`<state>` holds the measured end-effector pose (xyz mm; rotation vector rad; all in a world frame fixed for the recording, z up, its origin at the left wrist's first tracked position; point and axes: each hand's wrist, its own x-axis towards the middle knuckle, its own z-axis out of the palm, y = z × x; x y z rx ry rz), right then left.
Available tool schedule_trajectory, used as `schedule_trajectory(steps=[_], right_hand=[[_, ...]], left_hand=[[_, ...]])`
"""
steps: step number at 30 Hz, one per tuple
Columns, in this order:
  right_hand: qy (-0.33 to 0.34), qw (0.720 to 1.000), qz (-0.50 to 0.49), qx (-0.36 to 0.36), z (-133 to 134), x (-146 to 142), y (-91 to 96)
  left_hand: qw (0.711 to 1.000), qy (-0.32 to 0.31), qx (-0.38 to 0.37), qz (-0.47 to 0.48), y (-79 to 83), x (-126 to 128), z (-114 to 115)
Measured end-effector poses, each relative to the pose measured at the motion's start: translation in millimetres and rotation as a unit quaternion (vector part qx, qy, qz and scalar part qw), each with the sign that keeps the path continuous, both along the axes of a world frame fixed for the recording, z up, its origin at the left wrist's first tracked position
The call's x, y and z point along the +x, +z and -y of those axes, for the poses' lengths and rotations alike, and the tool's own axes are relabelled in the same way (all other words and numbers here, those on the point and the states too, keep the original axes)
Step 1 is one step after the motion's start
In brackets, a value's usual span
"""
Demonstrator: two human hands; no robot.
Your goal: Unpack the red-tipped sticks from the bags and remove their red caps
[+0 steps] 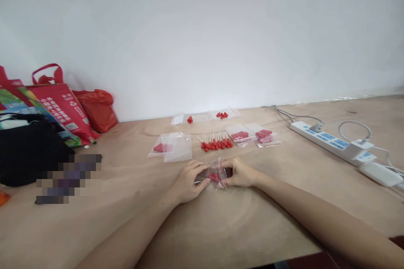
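A small clear bag (pixel 217 174), edged with a red seal strip and packed with red-tipped picks, was held on the table (pixel 221 227) at the near middle, its ends pinched by the closed fingers of the left hand (pixel 189 183) and the right hand (pixel 241 173). Just beyond, a loose row of sticks (pixel 217 143) was laid out between filled bags (pixel 252 135). At the far left, white print on a red tote (pixel 65 109) was too small to be read.

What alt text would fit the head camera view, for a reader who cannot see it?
The left hand and right hand pinch a small clear zip bag of red pieces on a wooden table. Behind it lie a row of red-tipped sticks and more filled bags; a white power strip lies to the right.
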<state>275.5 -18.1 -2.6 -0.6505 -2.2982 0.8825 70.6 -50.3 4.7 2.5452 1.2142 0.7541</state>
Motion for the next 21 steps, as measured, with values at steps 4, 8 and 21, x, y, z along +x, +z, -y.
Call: schedule_trajectory(steps=[4,8,21], right_hand=[[-0.060,0.997,0.038,-0.005,5.0,-4.3,3.4],[-0.097,0.993,0.061,-0.024,7.5,-3.7,5.6],[-0.060,0.963,-0.098,-0.244,-16.9,41.3,14.3]], left_hand=[[1.000,-0.001,-0.009,-0.012,-0.1,-1.5,-0.7],[0.998,-0.002,-0.040,-0.037,-0.9,-4.2,-0.4],[0.996,-0.005,-0.067,-0.064,-0.9,-9.7,0.1]])
